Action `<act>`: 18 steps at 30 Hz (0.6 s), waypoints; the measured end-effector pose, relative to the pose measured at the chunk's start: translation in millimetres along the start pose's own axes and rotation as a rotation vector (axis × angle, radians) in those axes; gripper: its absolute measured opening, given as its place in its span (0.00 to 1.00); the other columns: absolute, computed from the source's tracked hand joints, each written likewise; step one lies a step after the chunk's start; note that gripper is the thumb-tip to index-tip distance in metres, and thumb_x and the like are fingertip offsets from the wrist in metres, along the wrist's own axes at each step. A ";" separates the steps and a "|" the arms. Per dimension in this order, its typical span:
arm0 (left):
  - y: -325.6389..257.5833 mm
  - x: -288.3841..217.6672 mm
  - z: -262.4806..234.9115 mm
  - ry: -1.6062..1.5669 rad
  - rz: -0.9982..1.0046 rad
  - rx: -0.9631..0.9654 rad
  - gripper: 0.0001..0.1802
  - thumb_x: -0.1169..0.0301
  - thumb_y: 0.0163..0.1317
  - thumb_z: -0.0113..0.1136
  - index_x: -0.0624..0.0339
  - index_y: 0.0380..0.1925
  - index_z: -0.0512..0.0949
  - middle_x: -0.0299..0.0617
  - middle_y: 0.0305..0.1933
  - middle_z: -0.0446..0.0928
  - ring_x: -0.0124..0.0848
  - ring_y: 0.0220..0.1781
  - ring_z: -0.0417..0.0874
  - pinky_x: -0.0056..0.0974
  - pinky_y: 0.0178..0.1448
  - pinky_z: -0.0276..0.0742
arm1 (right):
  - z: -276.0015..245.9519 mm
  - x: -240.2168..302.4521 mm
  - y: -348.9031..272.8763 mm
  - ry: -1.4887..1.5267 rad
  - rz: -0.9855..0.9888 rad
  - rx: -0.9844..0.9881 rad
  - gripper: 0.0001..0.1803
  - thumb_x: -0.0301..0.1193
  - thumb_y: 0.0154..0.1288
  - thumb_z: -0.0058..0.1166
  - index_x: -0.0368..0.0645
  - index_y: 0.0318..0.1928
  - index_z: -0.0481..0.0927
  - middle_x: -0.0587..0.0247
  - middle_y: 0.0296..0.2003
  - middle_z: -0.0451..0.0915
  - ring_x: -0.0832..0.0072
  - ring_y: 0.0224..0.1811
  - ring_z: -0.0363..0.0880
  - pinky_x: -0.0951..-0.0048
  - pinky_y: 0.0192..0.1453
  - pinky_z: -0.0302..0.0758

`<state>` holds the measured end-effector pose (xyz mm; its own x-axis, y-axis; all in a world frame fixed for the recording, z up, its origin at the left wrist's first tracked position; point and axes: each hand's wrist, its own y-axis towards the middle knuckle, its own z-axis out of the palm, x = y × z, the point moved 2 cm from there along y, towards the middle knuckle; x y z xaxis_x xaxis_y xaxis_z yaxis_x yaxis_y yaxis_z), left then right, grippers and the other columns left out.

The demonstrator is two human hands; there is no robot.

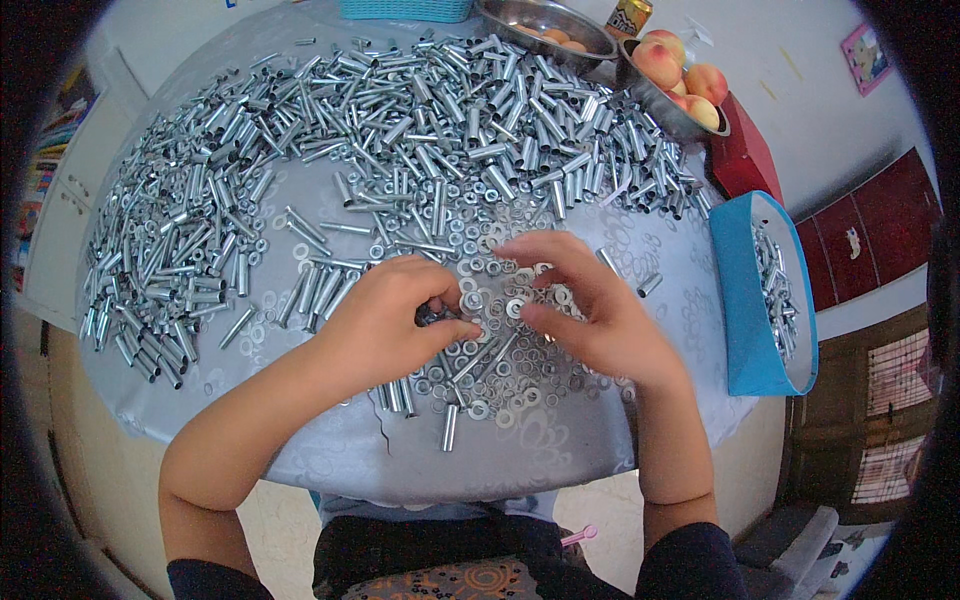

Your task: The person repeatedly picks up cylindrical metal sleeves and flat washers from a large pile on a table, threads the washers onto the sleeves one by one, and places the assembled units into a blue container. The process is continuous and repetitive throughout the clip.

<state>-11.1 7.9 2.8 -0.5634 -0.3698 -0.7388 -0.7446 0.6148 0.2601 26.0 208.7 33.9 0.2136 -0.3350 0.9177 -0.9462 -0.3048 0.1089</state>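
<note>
My left hand (395, 305) is curled over the middle of the table, its thumb pointing right. Small dark metal pieces show under its bent fingers, too hidden to name. My right hand (595, 305) is across from it, fingers and thumb apart, with nothing visibly gripped. A flat washer (513, 308) is right by its thumb tip. Between and below both hands spreads a loose layer of silvery washers (530, 375). One metal sleeve (449, 428) lies at the near edge of that layer. More sleeves and bolts (320, 290) lie left of my left hand.
A wide heap of metal sleeves and bolts (430, 110) covers the far table. A blue bin (737, 300) of metal parts stands at right. Behind are a bowl of peaches (680, 122), a steel bowl of eggs (490, 12), a can (630, 16) and a red box (745, 150).
</note>
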 end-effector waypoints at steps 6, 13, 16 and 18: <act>0.6 0.4 -1.4 -0.005 0.020 -0.002 0.16 0.65 0.47 0.71 0.62 0.21 0.73 0.44 0.23 0.74 0.42 0.29 0.76 0.43 0.36 0.70 | -10.0 -13.6 0.0 -0.030 -0.037 0.147 0.18 0.17 0.56 0.54 0.42 0.48 0.81 0.56 0.53 0.74 0.64 0.58 0.72 0.65 0.62 0.67; 0.1 2.9 0.7 -0.021 0.049 -0.014 0.16 0.65 0.47 0.70 0.62 0.21 0.73 0.44 0.22 0.74 0.44 0.30 0.76 0.44 0.36 0.70 | 4.3 -6.7 0.7 -0.059 -0.062 0.152 0.22 0.14 0.55 0.53 0.42 0.51 0.79 0.59 0.53 0.74 0.68 0.56 0.72 0.70 0.58 0.69; 0.7 -0.4 -2.7 0.017 -0.014 0.018 0.15 0.65 0.47 0.70 0.62 0.21 0.73 0.45 0.22 0.74 0.44 0.30 0.76 0.44 0.36 0.70 | -7.3 -16.1 0.5 0.024 0.008 0.127 0.24 0.18 0.57 0.53 0.46 0.55 0.78 0.57 0.52 0.73 0.64 0.56 0.72 0.68 0.61 0.67; 0.9 -0.7 -1.3 0.012 -0.005 0.007 0.15 0.66 0.47 0.70 0.62 0.22 0.73 0.46 0.23 0.74 0.45 0.30 0.76 0.44 0.37 0.70 | 2.4 -8.9 1.7 0.093 0.057 0.015 0.22 0.19 0.57 0.56 0.46 0.53 0.79 0.57 0.50 0.74 0.64 0.55 0.73 0.69 0.60 0.68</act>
<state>-11.8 7.9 4.4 -0.5638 -0.3809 -0.7328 -0.7448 0.6179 0.2520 23.0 209.0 24.9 0.1357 -0.2683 0.9537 -0.9523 -0.3010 0.0508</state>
